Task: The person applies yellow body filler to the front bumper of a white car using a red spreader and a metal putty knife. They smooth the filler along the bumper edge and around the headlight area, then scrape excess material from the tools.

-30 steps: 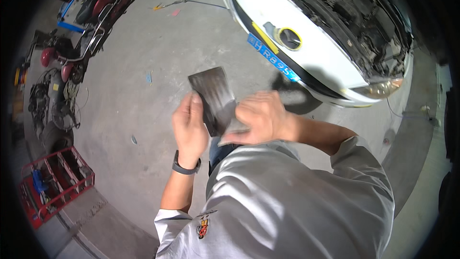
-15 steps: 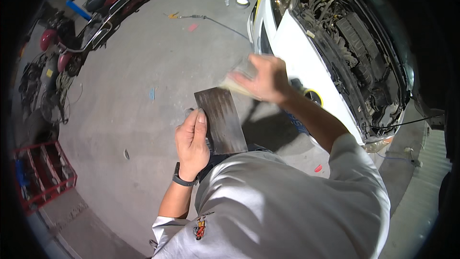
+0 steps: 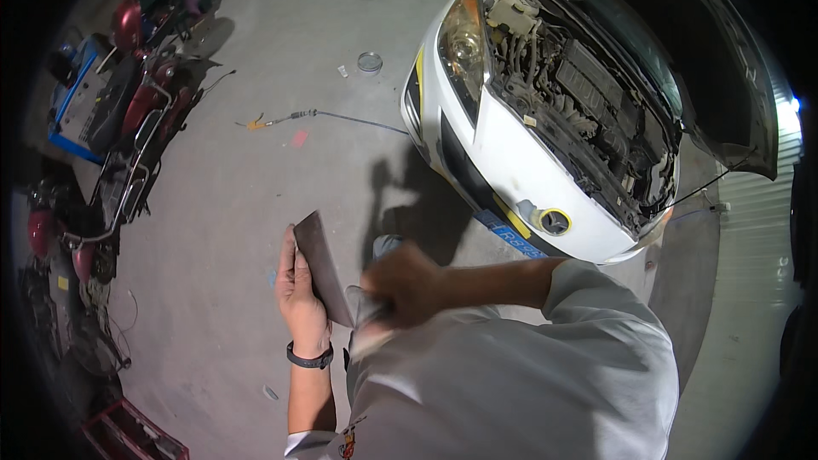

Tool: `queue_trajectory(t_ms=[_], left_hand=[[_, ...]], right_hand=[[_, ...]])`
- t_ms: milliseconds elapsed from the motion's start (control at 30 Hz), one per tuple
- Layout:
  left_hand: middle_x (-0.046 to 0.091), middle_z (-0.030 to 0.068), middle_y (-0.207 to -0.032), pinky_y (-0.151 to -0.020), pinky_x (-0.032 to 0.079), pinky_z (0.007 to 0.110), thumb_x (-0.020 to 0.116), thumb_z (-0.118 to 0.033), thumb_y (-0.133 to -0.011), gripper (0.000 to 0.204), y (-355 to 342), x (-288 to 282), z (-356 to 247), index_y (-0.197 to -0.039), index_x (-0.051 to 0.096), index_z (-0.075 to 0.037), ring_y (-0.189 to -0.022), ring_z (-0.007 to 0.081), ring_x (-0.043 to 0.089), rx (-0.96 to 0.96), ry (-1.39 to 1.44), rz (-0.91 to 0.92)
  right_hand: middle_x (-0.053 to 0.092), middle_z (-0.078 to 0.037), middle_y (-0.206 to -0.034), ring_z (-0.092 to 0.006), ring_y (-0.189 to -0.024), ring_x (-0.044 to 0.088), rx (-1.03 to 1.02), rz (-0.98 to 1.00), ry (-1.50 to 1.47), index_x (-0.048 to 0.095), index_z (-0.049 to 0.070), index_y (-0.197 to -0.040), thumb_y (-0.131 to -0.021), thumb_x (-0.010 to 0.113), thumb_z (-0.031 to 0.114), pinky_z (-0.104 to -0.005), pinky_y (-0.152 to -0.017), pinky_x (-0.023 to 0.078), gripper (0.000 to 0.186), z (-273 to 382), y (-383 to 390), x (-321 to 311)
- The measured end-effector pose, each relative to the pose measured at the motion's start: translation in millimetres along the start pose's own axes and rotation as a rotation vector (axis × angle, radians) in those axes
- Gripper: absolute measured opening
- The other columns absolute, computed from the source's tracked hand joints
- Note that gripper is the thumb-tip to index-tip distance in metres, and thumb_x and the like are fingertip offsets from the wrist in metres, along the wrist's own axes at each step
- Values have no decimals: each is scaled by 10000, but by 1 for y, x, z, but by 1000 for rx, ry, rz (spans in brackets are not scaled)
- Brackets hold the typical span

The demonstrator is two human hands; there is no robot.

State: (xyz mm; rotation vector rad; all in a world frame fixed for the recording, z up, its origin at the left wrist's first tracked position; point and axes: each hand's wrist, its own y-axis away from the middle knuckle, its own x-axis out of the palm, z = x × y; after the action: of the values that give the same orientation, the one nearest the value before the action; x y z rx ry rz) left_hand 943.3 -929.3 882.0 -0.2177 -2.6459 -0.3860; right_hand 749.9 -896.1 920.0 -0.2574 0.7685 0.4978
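Observation:
My left hand, a dark band on its wrist, grips a thin dark rectangular plate by its left side. The plate is tilted, so its face shows only as a narrow slant. Close to the plate's lower right edge is my right hand, smeared by motion and closed. A pale flat scraper shows as a blur below its fingers. Whether the scraper touches the plate I cannot tell.
Ahead to the right stands a white car with its hood raised and yellow tape around its badge. An air hose and a round tin lid lie on the floor. Motorcycles line the left; a red rack is lower left.
My view has shifted, bringing more of the car into the picture. My right hand has come down from above the plate to its lower edge. The plate has tipped to a steeper angle.

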Motion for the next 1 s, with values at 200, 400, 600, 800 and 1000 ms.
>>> queue_trajectory(t_ms=[200,400,600,800,1000], left_hand=[[524,-26,-931,-601,378,214,542,-223,-1073,550,-99,-9,-18,-1558,411,2,-694,51,449,-102,-18,232],[496,24,-1048,-857,405,323,444,-471,-1086,567,-229,-7,-22,-1502,446,-85,-937,150,476,-110,101,-11],[528,104,-1440,-1089,455,410,460,-481,-1078,632,-348,-26,-57,-1543,382,-59,-1344,255,510,-116,240,-21],[564,86,-1303,-994,485,362,474,-401,-1098,582,-477,-27,-66,-1511,393,1,-1129,194,572,56,-42,4],[618,72,-1356,-1000,476,298,577,-133,-1059,426,-588,-46,-115,-1459,505,-6,-1136,142,600,-282,-71,201]], right_hand=[[592,-64,-710,-182,-644,598,609,-626,-477,596,29,-811,-964,654,382,-374,-623,491,390,-144,-156,-58],[514,-91,-826,-193,-793,512,318,-475,-881,439,18,-998,-1056,560,311,-394,-724,467,322,-171,-279,-71],[571,-208,-815,-343,-721,571,99,-330,-762,414,5,-960,-1028,609,253,-435,-650,463,323,-202,-336,-113],[656,-233,-853,-408,-798,638,181,-186,-678,498,-1,-1148,-1010,608,225,-465,-696,488,287,-231,-384,-162],[670,-105,-1221,-300,-1114,658,-317,-577,107,709,229,-1205,-885,707,164,-427,-943,566,327,-239,-449,-163]])
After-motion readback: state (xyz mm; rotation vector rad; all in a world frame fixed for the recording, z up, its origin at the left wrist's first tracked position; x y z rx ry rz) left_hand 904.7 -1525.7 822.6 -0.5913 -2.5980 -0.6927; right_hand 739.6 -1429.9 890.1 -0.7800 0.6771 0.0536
